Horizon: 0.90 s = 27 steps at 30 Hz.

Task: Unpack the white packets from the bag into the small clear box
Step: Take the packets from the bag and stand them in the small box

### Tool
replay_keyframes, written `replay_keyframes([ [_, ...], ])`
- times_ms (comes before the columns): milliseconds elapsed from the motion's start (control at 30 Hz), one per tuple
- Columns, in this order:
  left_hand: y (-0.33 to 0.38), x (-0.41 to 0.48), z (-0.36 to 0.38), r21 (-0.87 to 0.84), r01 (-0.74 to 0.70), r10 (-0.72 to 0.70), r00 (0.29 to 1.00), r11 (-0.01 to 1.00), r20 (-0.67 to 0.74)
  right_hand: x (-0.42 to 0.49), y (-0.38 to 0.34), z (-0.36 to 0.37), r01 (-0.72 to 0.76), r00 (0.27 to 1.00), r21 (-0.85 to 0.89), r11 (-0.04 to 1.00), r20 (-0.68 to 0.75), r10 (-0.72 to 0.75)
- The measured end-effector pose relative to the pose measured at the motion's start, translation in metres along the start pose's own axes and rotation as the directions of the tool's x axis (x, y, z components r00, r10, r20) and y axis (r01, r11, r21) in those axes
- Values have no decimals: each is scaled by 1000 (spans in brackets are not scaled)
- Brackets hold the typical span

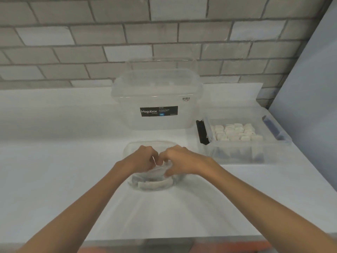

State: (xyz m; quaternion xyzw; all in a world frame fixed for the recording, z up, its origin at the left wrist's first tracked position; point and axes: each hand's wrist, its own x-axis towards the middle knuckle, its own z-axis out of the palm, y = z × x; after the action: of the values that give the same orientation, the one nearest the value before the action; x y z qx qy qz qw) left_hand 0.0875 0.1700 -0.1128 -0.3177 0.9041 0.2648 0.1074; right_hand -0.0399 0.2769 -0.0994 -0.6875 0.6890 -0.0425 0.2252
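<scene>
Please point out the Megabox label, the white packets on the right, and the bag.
Megabox label (158, 111): head view, middle of the black sticker.
White packets (235, 132): head view, a packet in the pile's middle.
Bag (157, 172): head view, its clear film near the top.

Megabox tub (156, 99) stands before brick wall (73, 33).

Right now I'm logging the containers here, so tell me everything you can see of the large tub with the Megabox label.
The large tub is clear plastic by its look, with rounded corners and a wide rim; whether a lid sits on it is unclear. Its front carries a black Megabox label and a small barcode sticker. It stands upright on the white counter near the tiled wall, behind the small clear box. Only the counter seems to touch it.
</scene>
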Motion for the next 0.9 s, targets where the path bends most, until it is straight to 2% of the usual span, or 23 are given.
replay_keyframes([
  [100,-6,3,7,55,3,-3,1000,998,1,-7,0,20,-42,998,-264,964,34,52],
  [167,-6,4,9,91,12,-14,1000,996,14,-7,2,33,-54,998,-387,921,6,62],
  [300,-8,5,10,140,14,-23,998,990,59,0,14,45,-103,979,-437,894,-205,13],
  [400,-11,3,10,131,-3,-7,997,991,71,8,19,45,-183,950,-503,845,-313,19],
  [500,-11,3,9,114,-35,36,999,993,-8,15,22,48,-247,891,-493,834,-454,-4],
  [600,-11,6,11,49,-11,15,997,999,-80,19,23,51,-271,842,-457,847,-539,-21],
  [667,-12,8,13,28,-2,5,997,1000,-83,21,25,54,-268,838,-435,859,-545,-15],
  [767,-11,12,20,64,42,-36,995,997,-97,16,26,52,-194,870,-403,894,-492,-33],
  [833,-8,13,22,128,99,-74,980,987,-183,9,29,46,-106,925,-368,924,-378,-44],
  [900,-7,12,20,179,145,-95,961,973,-260,-2,32,37,-62,976,-236,970,-218,9],
])
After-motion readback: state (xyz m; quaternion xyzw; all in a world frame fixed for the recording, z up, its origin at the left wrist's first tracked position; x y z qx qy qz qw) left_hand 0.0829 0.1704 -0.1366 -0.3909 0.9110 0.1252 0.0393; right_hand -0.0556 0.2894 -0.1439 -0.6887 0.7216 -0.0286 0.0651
